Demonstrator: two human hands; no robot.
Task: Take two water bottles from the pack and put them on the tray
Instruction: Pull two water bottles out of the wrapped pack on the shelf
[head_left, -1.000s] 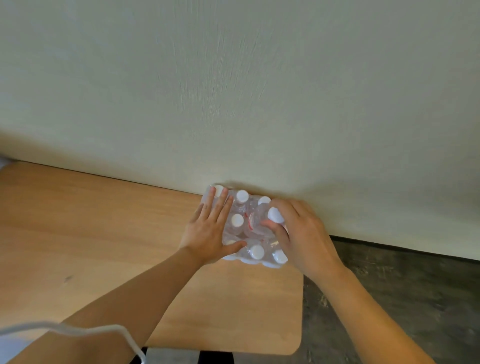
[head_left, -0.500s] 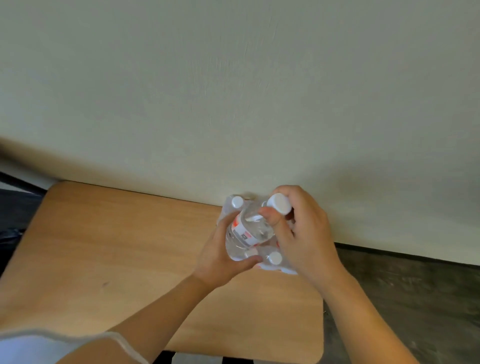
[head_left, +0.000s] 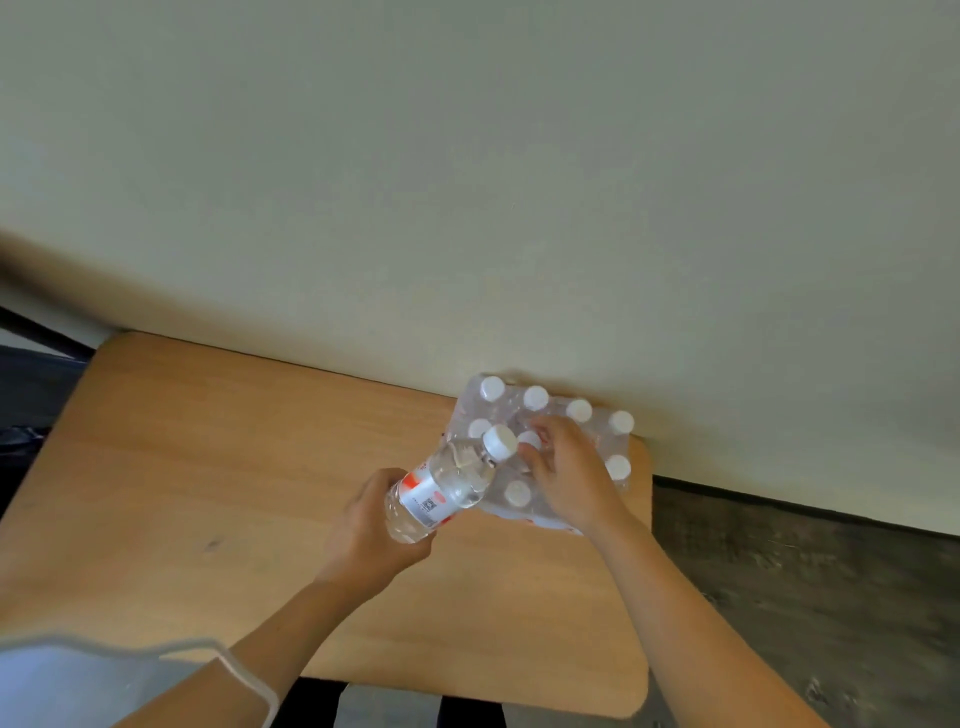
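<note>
The left hand (head_left: 371, 525) grips a tilted bottle (head_left: 448, 486); the right hand (head_left: 566, 475) pinches a cap in the pack (head_left: 545, 447) at the desk's (head_left: 208, 467) far right corner, where tugging might drag it off.

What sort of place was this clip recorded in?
Probably a plain indoor room, home or office: a small wooden table against a bare pale wall, dark wood-look floor, and a shrink-wrapped pack of water bottles.

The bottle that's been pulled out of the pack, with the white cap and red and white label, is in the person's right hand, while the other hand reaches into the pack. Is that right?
Not quite: the head view shows the bottle held in the left hand, not the right. It is the right hand that reaches into the pack. The white cap and the red and white label are as you say.
</note>
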